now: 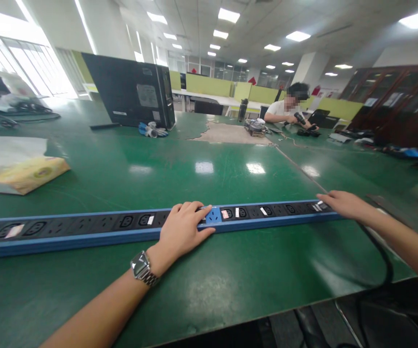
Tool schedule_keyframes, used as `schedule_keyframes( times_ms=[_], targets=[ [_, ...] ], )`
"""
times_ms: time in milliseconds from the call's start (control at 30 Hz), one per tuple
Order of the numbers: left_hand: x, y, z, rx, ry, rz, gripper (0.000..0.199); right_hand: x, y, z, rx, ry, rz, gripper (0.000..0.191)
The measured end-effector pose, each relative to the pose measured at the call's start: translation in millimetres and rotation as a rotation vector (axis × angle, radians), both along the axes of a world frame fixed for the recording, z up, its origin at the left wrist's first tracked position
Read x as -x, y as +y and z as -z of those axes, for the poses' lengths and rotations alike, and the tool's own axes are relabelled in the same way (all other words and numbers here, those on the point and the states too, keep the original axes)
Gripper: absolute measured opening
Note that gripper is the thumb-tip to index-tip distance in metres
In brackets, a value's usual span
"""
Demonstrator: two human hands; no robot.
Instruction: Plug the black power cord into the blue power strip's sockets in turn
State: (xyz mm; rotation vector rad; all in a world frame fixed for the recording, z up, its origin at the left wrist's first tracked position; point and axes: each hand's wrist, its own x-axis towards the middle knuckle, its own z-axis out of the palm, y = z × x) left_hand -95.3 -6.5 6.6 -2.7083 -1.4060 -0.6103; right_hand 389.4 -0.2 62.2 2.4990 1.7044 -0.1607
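A long blue power strip point(93, 237) with black sockets and one blue socket lies across the green table. My left hand point(183, 227), with a watch point(144, 267) at the wrist, rests over the middle of the strip beside the blue socket point(213, 215), thumb and forefinger apart around its edges. At the strip's right end is my right hand point(343, 204), its fingers bent over the end; what they hold there, if anything, is hidden. A black cable point(385, 256) runs from below this hand toward the table's front edge.
A tissue pack point(25, 176) lies at the left on the green table point(114, 186). Farther back stand a black computer case point(136, 92), gloves point(153, 129) and a pile of parts point(257, 126). Across the table a person point(279, 111) handles a dark tool.
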Motion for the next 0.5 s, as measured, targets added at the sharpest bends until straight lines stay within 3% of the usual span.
schedule_keyframes(
  times_ms=[133, 300, 500],
  targets=[
    [0.3, -1.0, -0.7, -0.004, 0.006, 0.000, 0.053, 40.6, 10.0, 11.1, 0.079, -0.031, -0.129, 0.056],
    [-0.3, -2.1, -1.7, 0.004, 0.027, -0.006, 0.054, 69.9, 8.4, 9.2, 0.113, -0.183, -0.068, 0.060],
    [-1.0, -2.1, 0.7, -0.025, 0.016, 0.006, 0.053, 96.3, -11.3, 14.4, 0.013, -0.314, -0.081, 0.057]
  ],
)
